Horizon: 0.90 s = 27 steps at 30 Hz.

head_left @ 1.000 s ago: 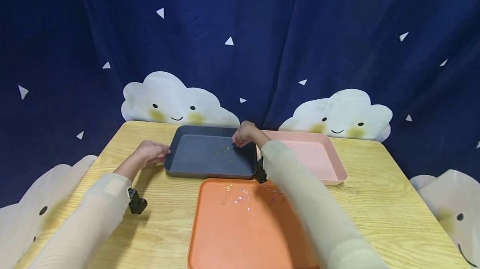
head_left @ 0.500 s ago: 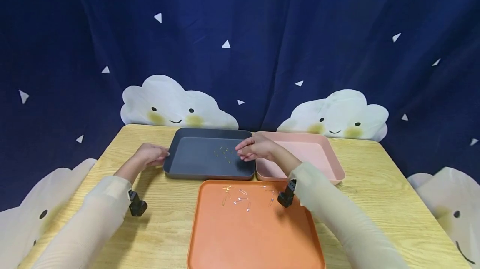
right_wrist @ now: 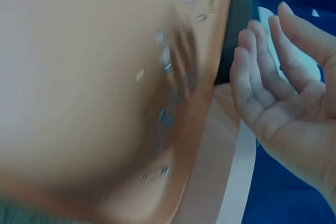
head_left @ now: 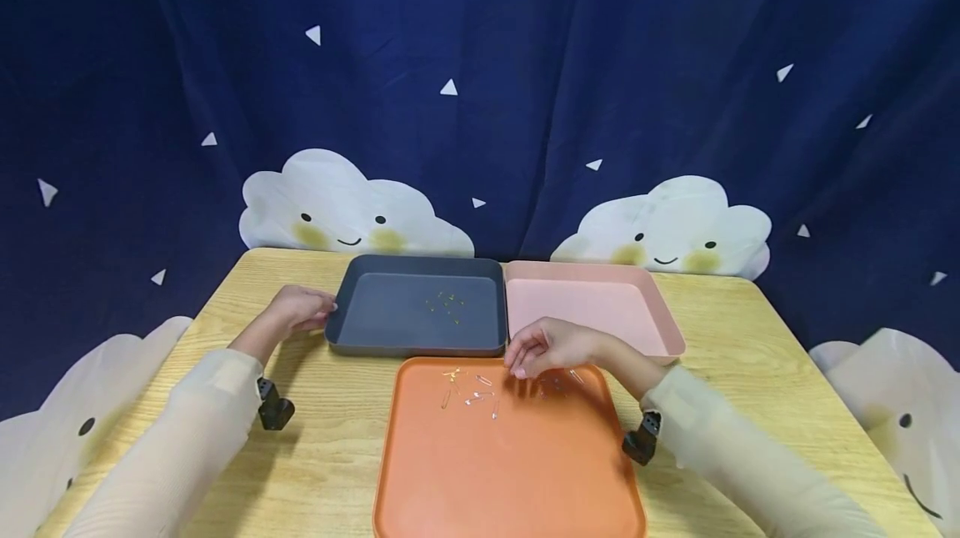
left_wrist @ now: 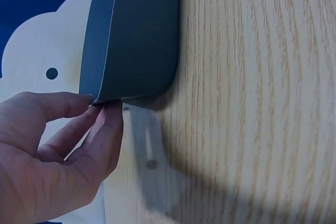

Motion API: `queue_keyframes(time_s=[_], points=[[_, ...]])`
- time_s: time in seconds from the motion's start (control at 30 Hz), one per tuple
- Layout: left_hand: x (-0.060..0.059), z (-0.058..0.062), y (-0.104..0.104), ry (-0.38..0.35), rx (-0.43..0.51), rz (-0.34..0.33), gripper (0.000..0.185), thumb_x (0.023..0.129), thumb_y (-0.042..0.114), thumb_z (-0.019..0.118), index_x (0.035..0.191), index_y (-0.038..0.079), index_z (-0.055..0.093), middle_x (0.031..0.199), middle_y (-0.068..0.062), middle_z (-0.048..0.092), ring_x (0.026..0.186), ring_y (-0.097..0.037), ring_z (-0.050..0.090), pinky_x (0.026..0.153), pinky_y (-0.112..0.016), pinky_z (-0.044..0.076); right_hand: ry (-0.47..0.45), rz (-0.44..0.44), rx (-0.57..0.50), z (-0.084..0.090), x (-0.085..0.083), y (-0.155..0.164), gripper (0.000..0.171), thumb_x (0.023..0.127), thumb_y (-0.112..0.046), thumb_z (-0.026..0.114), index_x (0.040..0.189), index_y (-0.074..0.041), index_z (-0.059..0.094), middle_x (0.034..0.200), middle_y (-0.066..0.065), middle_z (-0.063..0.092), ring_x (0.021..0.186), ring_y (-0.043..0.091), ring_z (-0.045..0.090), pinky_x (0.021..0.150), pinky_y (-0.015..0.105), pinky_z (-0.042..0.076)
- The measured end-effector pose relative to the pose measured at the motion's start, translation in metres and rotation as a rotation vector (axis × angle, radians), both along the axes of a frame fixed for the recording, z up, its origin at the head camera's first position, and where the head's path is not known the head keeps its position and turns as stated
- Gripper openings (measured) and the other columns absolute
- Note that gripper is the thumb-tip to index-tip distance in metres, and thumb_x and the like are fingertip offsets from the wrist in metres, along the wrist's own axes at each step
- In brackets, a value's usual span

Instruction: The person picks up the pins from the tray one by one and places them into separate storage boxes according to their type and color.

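Note:
My left hand (head_left: 300, 309) grips the left rim of the dark grey tray (head_left: 375, 329), thumb above and fingers (left_wrist: 102, 135) under its corner (left_wrist: 131, 40). A few small gold clips (head_left: 447, 304) lie inside that tray. My right hand (head_left: 543, 348) hovers with loosely bent, empty fingers (right_wrist: 262, 77) over the far edge of the orange tray (head_left: 510, 471). Several small paper clips (head_left: 472, 392) are scattered on the orange tray near its far rim, also blurred in the right wrist view (right_wrist: 168, 77).
A pink tray (head_left: 660, 329) stands beside the grey one at the back right. All three trays sit on a wooden table (head_left: 750, 388). A dark blue curtain with white cloud cut-outs (head_left: 667, 229) hangs behind.
My right hand has drawn back from over the grey tray to the far edge of the orange tray. The left hand has stayed on the grey tray's rim.

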State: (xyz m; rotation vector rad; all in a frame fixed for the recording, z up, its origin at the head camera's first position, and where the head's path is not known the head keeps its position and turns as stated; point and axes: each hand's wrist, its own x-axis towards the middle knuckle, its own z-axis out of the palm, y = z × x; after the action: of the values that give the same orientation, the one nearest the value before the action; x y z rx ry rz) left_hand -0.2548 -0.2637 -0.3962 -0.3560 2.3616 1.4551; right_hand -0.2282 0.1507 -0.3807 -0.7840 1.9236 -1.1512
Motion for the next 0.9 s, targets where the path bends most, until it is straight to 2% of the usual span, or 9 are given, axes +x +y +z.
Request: queue_keyframes(time_s=[0.1, 0.23, 0.47, 0.63, 0.7, 0.8, 0.9], points=[[0.0, 0.0, 0.001, 0.005, -0.001, 0.003, 0.048, 0.093, 0.007, 0.052, 0.135, -0.013, 0.044, 0.141, -0.032, 0.045, 0.086, -0.005, 0.063, 0.091, -0.027, 0.058, 0.035, 0.081, 0.013, -0.003, 0.006, 0.01, 0.027, 0.083, 0.007, 0.065, 0.106, 0.019, 0.059, 0.102, 0.041, 0.061, 0.079, 0.008, 0.067, 0.072, 0.016, 0.057], [-0.001, -0.003, 0.0, 0.009, 0.01, 0.003, 0.047, 0.092, 0.006, 0.053, 0.135, -0.013, 0.046, 0.14, -0.032, 0.046, 0.081, -0.002, 0.062, 0.087, -0.024, 0.059, 0.151, 0.147, 0.077, -0.003, 0.018, 0.019, 0.02, 0.081, 0.007, 0.067, 0.1, 0.013, 0.064, 0.095, 0.033, 0.067, 0.076, 0.006, 0.065, 0.069, 0.017, 0.058], [-0.001, -0.007, -0.001, 0.019, 0.004, -0.002, 0.047, 0.092, 0.007, 0.053, 0.134, -0.014, 0.046, 0.139, -0.032, 0.047, 0.085, -0.005, 0.063, 0.089, -0.027, 0.059, 0.514, 0.187, 0.229, 0.0, 0.037, 0.028, 0.014, 0.076, -0.001, 0.077, 0.088, -0.003, 0.071, 0.082, 0.01, 0.072, 0.069, 0.001, 0.058, 0.061, 0.015, 0.054], [-0.002, -0.005, -0.001, 0.015, -0.003, -0.005, 0.047, 0.093, 0.008, 0.053, 0.134, -0.013, 0.046, 0.14, -0.032, 0.046, 0.089, -0.007, 0.063, 0.09, -0.027, 0.058, 0.816, 0.246, 0.347, -0.003, 0.043, 0.033, 0.02, 0.068, -0.001, 0.08, 0.081, -0.011, 0.07, 0.076, -0.003, 0.068, 0.068, 0.001, 0.054, 0.063, 0.01, 0.048], [-0.002, -0.004, -0.001, 0.014, -0.007, -0.004, 0.047, 0.093, 0.008, 0.052, 0.135, -0.013, 0.046, 0.14, -0.032, 0.046, 0.089, -0.007, 0.063, 0.089, -0.027, 0.059, 0.901, 0.251, 0.361, -0.005, 0.043, 0.034, 0.021, 0.066, -0.003, 0.081, 0.08, -0.013, 0.069, 0.077, -0.006, 0.067, 0.07, 0.001, 0.053, 0.064, 0.01, 0.047], [-0.001, -0.002, 0.0, 0.017, -0.012, -0.002, 0.047, 0.093, 0.008, 0.052, 0.135, -0.013, 0.046, 0.14, -0.031, 0.046, 0.088, -0.006, 0.063, 0.089, -0.026, 0.059, 0.971, 0.236, 0.359, -0.008, 0.043, 0.036, 0.019, 0.066, -0.007, 0.081, 0.077, -0.014, 0.068, 0.077, -0.007, 0.067, 0.07, 0.001, 0.053, 0.064, 0.01, 0.045], [0.0, -0.002, 0.0, 0.016, -0.012, -0.004, 0.047, 0.093, 0.008, 0.053, 0.135, -0.013, 0.046, 0.14, -0.031, 0.046, 0.088, -0.006, 0.064, 0.091, -0.028, 0.058, 0.992, 0.22, 0.349, -0.012, 0.044, 0.037, 0.019, 0.066, -0.009, 0.082, 0.073, -0.015, 0.066, 0.074, -0.007, 0.065, 0.067, 0.0, 0.051, 0.06, 0.009, 0.042]])
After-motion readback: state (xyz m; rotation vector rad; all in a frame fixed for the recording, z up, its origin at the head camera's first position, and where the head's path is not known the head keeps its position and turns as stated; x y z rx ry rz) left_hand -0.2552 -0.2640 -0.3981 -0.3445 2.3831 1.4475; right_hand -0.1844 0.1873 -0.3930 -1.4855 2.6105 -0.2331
